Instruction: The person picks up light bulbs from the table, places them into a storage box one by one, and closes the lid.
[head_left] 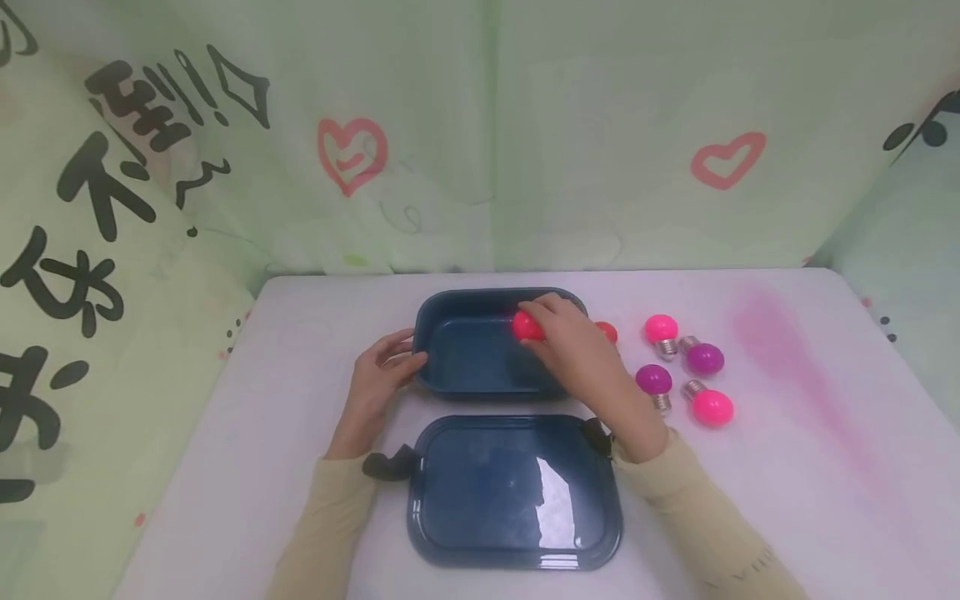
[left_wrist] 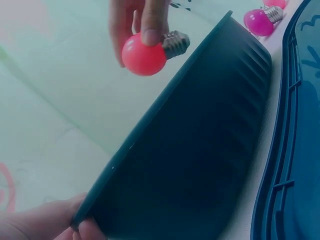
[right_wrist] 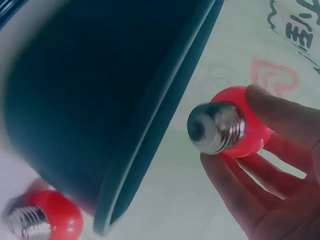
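Observation:
In the head view my right hand (head_left: 573,346) pinches a red light bulb (head_left: 528,326) over the right part of a dark blue box (head_left: 465,392). The right wrist view shows this bulb (right_wrist: 250,120) gripped at its round globe, its silver screw base (right_wrist: 215,129) bare. My left hand (head_left: 382,379) grips the box's left rim, thumb and fingers on either side of the wall, as the left wrist view (left_wrist: 82,220) also shows. The part of the box floor that shows holds nothing; its right end is hidden behind my right hand.
The dark blue lid (head_left: 487,500) lies in front of the box. A second red bulb (head_left: 606,332) rests right of the box, partly hidden. Farther right lie several bulbs, among them a pink one (head_left: 662,327) and a purple one (head_left: 705,360). A patterned curtain (head_left: 555,167) hangs behind the table.

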